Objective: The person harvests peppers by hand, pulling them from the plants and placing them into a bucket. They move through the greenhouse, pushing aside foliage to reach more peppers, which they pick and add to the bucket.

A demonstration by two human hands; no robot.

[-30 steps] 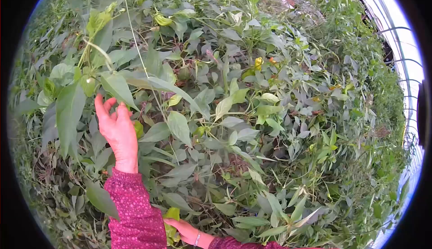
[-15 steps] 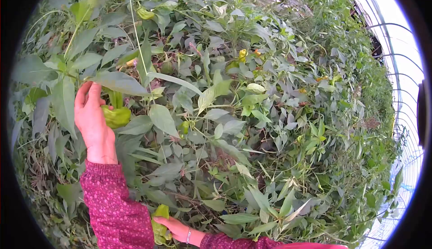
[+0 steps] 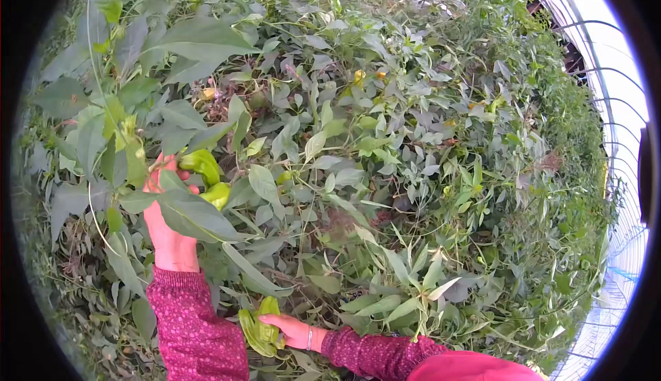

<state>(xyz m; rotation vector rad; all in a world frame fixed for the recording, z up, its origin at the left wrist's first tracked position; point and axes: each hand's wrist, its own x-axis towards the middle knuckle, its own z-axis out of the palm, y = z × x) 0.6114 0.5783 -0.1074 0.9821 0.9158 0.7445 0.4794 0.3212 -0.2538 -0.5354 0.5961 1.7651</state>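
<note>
At the left, my left hand [image 3: 158, 217] is closed among the leaves at the near end of a bright green pepper [image 3: 202, 163]. A second green pepper [image 3: 217, 195] hangs just below it. A broad leaf [image 3: 196, 214] crosses in front of the palm and hides part of the grip. Lower down, my right hand [image 3: 295, 331] is closed around several picked green peppers [image 3: 267, 319], its thumb lying over them. They stick out to the left of the hand, close to my left sleeve [image 3: 196, 319].
Dense pepper foliage [image 3: 413, 174] fills most of the view. Small yellow peppers [image 3: 359, 77] show farther back. Along the right runs a greenhouse wall [image 3: 623, 99] with curved hoops. A leafy shoot [image 3: 420, 288] rises above my right forearm.
My left hand has moved down and slightly right, bending the plant with it; two peppers now show beside the fingers. My right hand has shifted right and up, bringing its peppers into fuller view.
</note>
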